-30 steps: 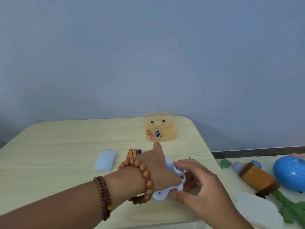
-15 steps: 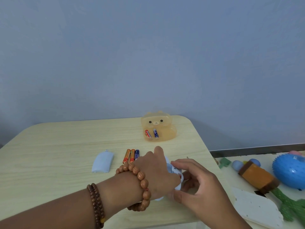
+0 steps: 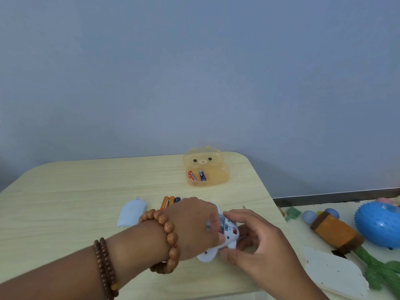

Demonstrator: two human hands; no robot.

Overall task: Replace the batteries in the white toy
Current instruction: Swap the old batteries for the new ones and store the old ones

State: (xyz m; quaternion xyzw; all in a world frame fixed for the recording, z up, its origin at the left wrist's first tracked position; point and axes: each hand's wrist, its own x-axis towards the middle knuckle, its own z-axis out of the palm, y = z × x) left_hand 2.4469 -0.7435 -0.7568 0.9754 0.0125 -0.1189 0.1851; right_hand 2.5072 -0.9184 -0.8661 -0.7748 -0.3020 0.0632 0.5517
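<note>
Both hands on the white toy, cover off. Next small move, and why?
Probably press the battery home with the left hand. Its fingertips sit at the open compartment of the white toy, which the right hand steadies. The pale cover lies off to the side and three batteries wait on the table.

The surface [image 3: 65, 202] is pale wood grain with rounded far corners. Near its far right corner stands a clear orange bear-shaped box [image 3: 205, 167] holding two batteries [image 3: 197, 175]. Closer in, three batteries [image 3: 170, 202] lie side by side, touching one another. Just to their left lies a pale blue cover [image 3: 131, 215]. The white toy [image 3: 225, 237] sits near the right front edge.
</note>
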